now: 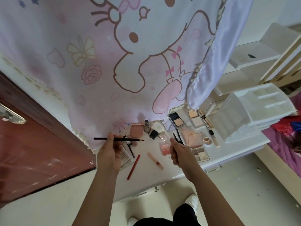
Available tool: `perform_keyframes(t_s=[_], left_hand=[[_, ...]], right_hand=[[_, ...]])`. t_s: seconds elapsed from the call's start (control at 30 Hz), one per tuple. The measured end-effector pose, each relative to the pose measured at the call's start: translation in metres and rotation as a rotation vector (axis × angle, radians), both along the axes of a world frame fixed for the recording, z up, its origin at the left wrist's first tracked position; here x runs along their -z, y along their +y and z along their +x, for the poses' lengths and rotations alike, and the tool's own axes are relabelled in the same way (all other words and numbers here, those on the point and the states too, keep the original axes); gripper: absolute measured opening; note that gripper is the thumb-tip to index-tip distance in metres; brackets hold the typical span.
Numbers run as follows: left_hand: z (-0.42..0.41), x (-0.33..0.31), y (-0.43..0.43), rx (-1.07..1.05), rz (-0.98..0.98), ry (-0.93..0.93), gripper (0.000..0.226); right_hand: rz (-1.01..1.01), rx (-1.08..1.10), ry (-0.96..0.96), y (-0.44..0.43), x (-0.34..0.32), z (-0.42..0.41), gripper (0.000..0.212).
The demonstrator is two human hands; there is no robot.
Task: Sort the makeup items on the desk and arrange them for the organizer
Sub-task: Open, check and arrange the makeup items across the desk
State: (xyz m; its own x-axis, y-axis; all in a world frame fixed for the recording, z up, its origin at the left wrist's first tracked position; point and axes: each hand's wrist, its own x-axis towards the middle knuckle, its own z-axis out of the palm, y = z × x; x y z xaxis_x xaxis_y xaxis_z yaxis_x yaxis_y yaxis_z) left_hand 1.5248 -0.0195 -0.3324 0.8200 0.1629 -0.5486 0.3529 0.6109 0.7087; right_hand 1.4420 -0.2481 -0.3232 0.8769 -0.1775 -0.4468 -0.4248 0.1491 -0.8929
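Observation:
My left hand (110, 152) holds a long black pencil (130, 139) level above the white desk (146, 181). My right hand (179, 152) is closed around thin black pencils (177, 137) that stick up from the fist. On the desk lie a red pencil (133, 167), a pink tube (155, 161), a pink blush (165, 149), a grey eyeshadow palette (199, 153), a pink compact (136, 132), a foundation bottle (147, 126) and open powder compacts (175, 120). The white organizer (254, 110) stands at the desk's right end.
A cartoon-printed curtain (114, 62) hangs behind the desk. A dark red door (32, 152) is at the left. White shelves (260, 54) and a bed with purple bedding (280, 144) are at the right. My shoes (192, 201) show below the desk edge.

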Motion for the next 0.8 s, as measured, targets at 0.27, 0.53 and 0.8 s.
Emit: perform_keyframes(t_s=[0.27,0.53,0.8], left_hand=[[-0.014,0.011,-0.027,0.071,-0.054,0.094,0.011],[-0.032,0.029,-0.059,0.299,-0.221,0.068,0.025],[-0.031,0.059,-0.074,0.427,-0.215,0.188,0.032]], right_hand=[[0.052,0.096,0.084,-0.001,0.037,-0.013,0.025],[0.073,0.223,0.297,-0.029,0.089,-0.030,0.017],[0.005,0.144,0.368,-0.042,0.139,-0.015,0.017]])
